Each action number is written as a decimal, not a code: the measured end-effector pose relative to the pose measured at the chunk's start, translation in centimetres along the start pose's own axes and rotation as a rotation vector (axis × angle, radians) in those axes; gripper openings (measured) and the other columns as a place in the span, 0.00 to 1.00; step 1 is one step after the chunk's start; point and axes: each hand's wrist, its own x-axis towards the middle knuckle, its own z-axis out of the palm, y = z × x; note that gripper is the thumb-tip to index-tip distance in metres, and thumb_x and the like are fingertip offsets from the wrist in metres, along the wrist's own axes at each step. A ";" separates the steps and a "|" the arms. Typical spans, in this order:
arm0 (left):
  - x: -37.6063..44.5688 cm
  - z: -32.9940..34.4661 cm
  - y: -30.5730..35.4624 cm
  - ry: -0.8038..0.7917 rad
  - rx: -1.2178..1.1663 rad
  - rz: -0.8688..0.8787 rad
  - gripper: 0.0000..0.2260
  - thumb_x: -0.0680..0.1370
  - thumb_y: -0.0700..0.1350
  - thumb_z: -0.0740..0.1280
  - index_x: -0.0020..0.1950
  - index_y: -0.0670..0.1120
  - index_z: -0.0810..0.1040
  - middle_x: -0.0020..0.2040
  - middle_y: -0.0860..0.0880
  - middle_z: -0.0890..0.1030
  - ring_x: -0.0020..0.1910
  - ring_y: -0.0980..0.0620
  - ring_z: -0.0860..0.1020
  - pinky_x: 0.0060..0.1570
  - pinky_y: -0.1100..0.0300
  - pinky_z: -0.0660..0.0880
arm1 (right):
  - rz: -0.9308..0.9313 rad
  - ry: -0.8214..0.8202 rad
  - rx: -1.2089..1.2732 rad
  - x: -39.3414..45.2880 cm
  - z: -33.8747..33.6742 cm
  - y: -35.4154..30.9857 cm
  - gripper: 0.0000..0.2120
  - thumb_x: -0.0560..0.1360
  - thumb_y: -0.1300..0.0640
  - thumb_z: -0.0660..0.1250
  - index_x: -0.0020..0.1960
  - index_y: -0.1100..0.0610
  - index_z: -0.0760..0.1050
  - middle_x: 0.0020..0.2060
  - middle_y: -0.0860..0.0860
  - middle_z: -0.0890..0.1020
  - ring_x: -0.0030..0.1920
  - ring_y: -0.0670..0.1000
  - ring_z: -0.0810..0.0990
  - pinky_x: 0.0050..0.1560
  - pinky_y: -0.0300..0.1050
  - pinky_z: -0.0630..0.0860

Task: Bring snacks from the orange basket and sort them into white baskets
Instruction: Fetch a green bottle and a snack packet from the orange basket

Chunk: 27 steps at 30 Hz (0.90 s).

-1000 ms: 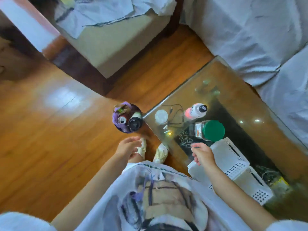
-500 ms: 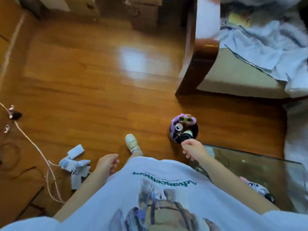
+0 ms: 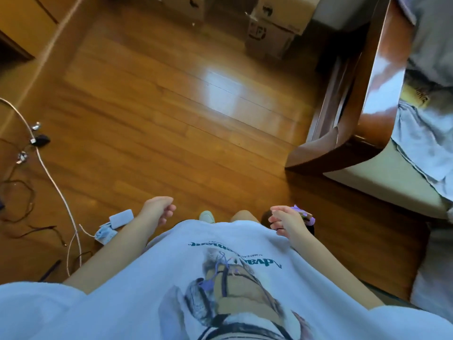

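Note:
I am standing on a wooden floor, and neither an orange basket nor any white basket is in view. My left hand [image 3: 159,211] hangs in front of my shirt with its fingers loosely curled, holding nothing. Level with it, my right hand [image 3: 286,220] is also loosely curled with nothing visible in it. Just behind the right hand a small dark round container [image 3: 306,218] with purple wrappers stands on the floor. The hand and my shirt hide most of it.
A wooden-armed sofa [image 3: 355,114] draped with cloth fills the right side. Cardboard boxes [image 3: 269,28] stand at the top. Cables [image 3: 52,182] and a white adapter [image 3: 121,217] lie on the floor at left. My shoe [image 3: 207,216] shows between the hands.
The view has swung left, away from the glass table, so the table and white baskets are out of sight. My right hand has drawn back from the dark container toward my body.

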 end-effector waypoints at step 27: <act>13.3 -19.9 23.5 0.256 -0.703 -0.177 0.05 0.79 0.43 0.62 0.54 0.45 0.74 0.38 0.49 0.77 0.35 0.54 0.73 0.31 0.62 0.65 | -0.333 -0.330 -0.835 13.4 26.8 -48.4 0.10 0.76 0.63 0.58 0.55 0.58 0.74 0.40 0.56 0.77 0.38 0.53 0.75 0.33 0.39 0.68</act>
